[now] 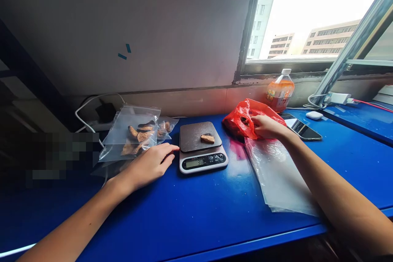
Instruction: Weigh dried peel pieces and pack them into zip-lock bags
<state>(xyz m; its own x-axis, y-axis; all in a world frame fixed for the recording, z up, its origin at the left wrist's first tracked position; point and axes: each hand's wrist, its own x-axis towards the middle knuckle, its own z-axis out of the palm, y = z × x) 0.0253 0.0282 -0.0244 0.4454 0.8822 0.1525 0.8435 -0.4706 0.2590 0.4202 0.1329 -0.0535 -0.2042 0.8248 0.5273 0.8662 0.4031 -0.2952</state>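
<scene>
A kitchen scale (201, 141) with a dark weighing plate stands between my hands. One brown dried slice (208, 138) lies on its plate, and the display appears to show 36. My left hand (153, 160) rests at the scale's left edge, index finger stretched out and thumb apart, holding nothing. To the right is a crumpled red plastic bag (238, 120) with its mouth partly open and something dark inside. My right hand (264, 126) is closed on the bag at its mouth; some fingertips are hidden in the folds. Beneath that hand lies a stack of clear plastic bags (276, 176).
Zip bags (132, 125) holding similar brown slices lie left of the scale, near a white cable (80, 112). Behind the red bag stands an orange drink bottle (281, 90). A phone (302, 127) and a white earphone case (314, 115) lie on the blue table (196, 221).
</scene>
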